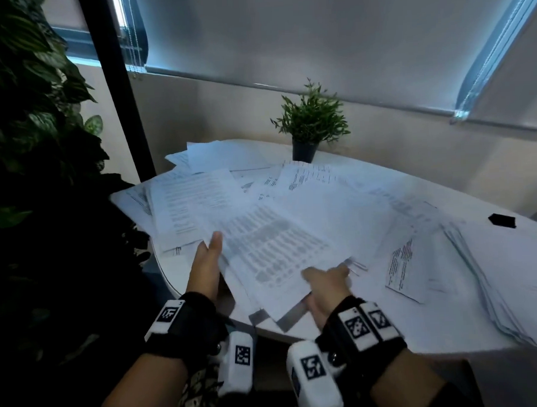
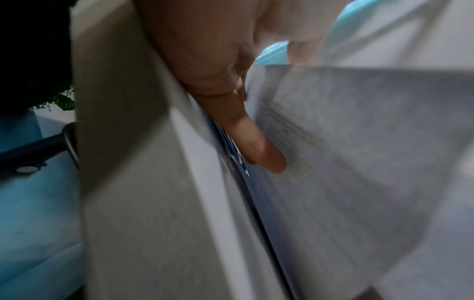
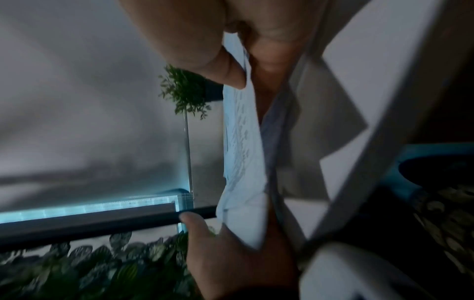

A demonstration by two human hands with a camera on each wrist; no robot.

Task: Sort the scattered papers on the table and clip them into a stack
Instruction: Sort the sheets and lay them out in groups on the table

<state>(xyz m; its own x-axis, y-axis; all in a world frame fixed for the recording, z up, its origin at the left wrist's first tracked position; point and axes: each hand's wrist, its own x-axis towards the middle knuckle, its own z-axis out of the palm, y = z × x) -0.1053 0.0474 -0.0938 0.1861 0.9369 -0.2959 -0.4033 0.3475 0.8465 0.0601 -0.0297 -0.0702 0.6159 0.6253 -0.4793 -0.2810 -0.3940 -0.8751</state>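
Observation:
Many printed white papers (image 1: 199, 194) lie scattered and overlapping on a white table (image 1: 420, 323). At the near edge both hands hold a bundle of printed sheets (image 1: 272, 252) lifted a little off the table. My left hand (image 1: 212, 245) grips its left edge, thumb on top; in the left wrist view a finger (image 2: 256, 142) lies under the sheets (image 2: 359, 142). My right hand (image 1: 326, 277) pinches the near right corner; its thumb (image 3: 223, 67) presses the paper (image 3: 241, 142). A black binder clip (image 1: 503, 220) lies far right, apart from both hands.
A small potted plant (image 1: 310, 124) stands at the table's back edge. A loose stack of sheets (image 1: 495, 285) lies at the right side. Large dark leaves (image 1: 26, 121) and a black pole (image 1: 117, 87) crowd the left. A wall with blinds is behind.

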